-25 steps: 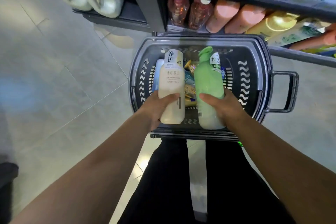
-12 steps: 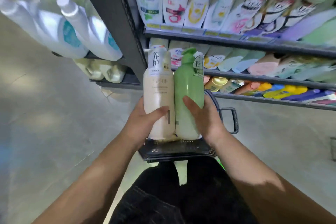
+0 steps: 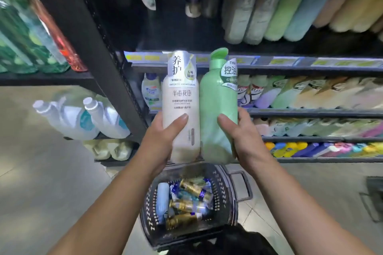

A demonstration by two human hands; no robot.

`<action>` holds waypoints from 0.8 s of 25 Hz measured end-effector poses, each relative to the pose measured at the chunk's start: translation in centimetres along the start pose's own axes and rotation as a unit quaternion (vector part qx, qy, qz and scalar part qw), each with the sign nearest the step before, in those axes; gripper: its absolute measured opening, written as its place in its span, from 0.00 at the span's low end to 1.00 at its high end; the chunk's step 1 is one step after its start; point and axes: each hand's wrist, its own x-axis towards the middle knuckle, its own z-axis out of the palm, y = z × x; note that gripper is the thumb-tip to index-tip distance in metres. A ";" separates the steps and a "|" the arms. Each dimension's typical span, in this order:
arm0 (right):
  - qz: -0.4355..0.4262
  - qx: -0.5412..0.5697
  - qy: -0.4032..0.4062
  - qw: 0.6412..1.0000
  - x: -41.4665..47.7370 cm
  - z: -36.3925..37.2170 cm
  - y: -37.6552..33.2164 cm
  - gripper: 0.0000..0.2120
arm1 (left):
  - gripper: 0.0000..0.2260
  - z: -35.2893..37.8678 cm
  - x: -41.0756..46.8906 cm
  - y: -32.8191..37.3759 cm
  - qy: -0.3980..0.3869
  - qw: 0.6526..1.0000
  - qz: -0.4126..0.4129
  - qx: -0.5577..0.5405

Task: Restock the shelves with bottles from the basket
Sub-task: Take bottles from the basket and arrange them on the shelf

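holding two bottles up in front of the shelves (image 3: 290,62), the person has one in each hand. the left hand (image 3: 161,138) grips the cream bottle (image 3: 180,101) low on its body from the 9 o'clock side, thumb across the front. the right hand (image 3: 244,138) grips the green bottle (image 3: 217,105) the same way from the 3 o'clock side. both bottles stand upright, long axis running from 6 to 12 o'clock with the caps at 12. their sides touch or nearly touch down the middle; i cannot tell which. each bottle rises toward 12 o'clock from its grip, so most of its length stands above the hand. the basket (image 3: 224,198) sits on the floor at 6 o'clock, well below the hands, with a blue bottle (image 3: 162,198) and some gold tubes (image 3: 194,189) lying in it. the shelf rows fill the view from 12 round to 3 o'clock, beyond the bottles. the two hands sit level, so neither is plainly nearer. the right hand is on the side where the rows run on, while the left hand is close to the dark post (image 3: 107,80) at 10 o'clock. my guess is that the next move is a push toward 12 o'clock, bases leading onto a shelf board. any free slot is hidden behind the two bottles.
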 end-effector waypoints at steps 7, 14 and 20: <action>-0.037 -0.003 -0.042 0.998 2.4 -6.1 -6.8 0.31 | 0.15 7.8 2.2 3.9 -0.006 0.999 0.049 -0.016; -0.074 -0.145 -0.138 0.977 7.3 -12.9 -13.0 0.35 | 0.19 15.1 5.3 4.6 0.044 0.996 0.021 -0.072; -0.228 -0.280 -0.052 0.931 12.5 -17.2 -15.5 0.41 | 0.21 18.1 7.2 4.7 0.078 0.993 0.019 -0.085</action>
